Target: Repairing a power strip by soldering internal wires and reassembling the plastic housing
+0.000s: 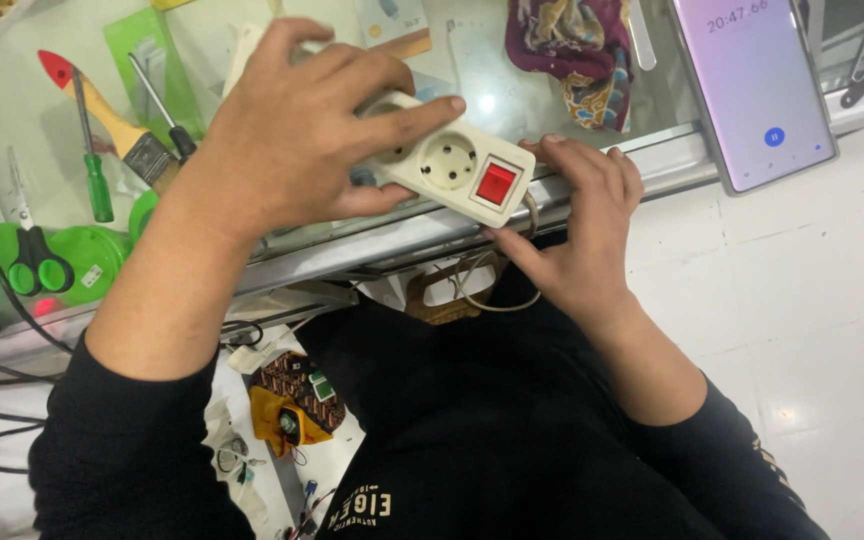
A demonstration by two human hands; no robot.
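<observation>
A glass-topped desk with a metal edge runs across the upper part of the view, white floor tiles lying to its right and below. A phone with a lit screen rests on the glass at the far right, propped where it can be read at a glance. At the middle, the left hand wraps its fingers around a cream power strip with a red switch, holding it just above the desk edge, sockets up, probably so the face stays in view. The right hand comes in underneath the switch end, its fingers curled against the strip's underside and steadying it; a thin cable loops down below. On the glass to the left lie a paintbrush, a green-handled screwdriver and green-handled scissors, laid flat within reach. A patterned cloth sits crumpled at the top. No container shows any contents.
</observation>
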